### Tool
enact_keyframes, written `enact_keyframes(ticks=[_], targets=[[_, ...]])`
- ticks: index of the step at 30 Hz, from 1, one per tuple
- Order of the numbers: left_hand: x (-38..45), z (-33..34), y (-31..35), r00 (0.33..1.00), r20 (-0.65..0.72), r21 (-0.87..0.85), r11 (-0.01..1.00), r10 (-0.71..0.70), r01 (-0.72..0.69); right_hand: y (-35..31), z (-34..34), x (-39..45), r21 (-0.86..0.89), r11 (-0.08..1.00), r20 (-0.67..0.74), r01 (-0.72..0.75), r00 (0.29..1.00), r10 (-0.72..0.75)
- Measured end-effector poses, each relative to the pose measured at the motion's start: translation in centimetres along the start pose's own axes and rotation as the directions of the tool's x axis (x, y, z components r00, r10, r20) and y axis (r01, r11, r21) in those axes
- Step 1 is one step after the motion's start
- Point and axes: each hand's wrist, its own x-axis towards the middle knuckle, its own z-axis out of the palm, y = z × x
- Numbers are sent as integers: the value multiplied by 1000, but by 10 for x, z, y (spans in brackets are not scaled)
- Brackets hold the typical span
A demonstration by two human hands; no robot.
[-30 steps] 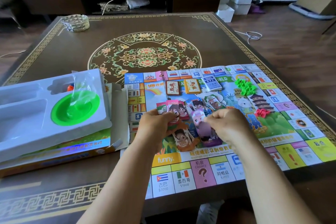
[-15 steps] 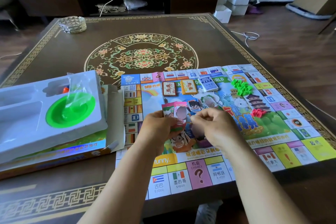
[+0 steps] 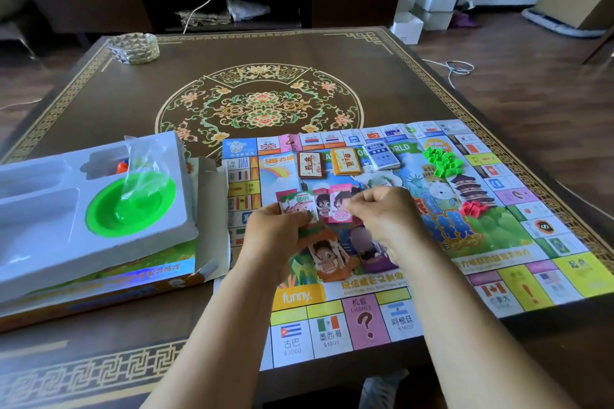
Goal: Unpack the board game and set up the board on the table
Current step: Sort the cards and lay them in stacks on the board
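Board [image 3: 518, 252] flat on ornate dark table [image 3: 265, 53], wooden floor [image 3: 531, 76] beyond.

So what we see of ourselves here is just two bare forearms and both hands, the left hand [image 3: 277, 232] and right hand [image 3: 387, 221]: no sleeves, no watch, no rings, no gloves showing at all.

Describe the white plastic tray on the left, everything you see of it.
The white plastic tray is a thin, glossy moulded insert with rounded corners and several sunken compartments. It rests tilted on the flat game box, left of the board. A round well holds a bright green bowl with a crumpled clear bag over it. A small well behind shows something orange. The long compartments look empty. Neither hand touches it.
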Motion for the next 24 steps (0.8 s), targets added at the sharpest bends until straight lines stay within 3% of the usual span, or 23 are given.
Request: enact_keyframes(ticks=[6,15,19,24], targets=[[-1,-4,0,1000,-16,-25,1000,3,-3,-22,23,29,-269,963,81,15,997,8],[0,-6,3,999,-35,14,1000,9,-9,-19,32,38,-371,928,43,-28,998,47],[0,-4,1,1000,10,-5,1000,-23,23,-24,19,22,-315,949,36,25,999,-14],[5,1,-7,1000,7,46,999,16,-17,-18,5,-10,-30,999,102,-32,994,35]])
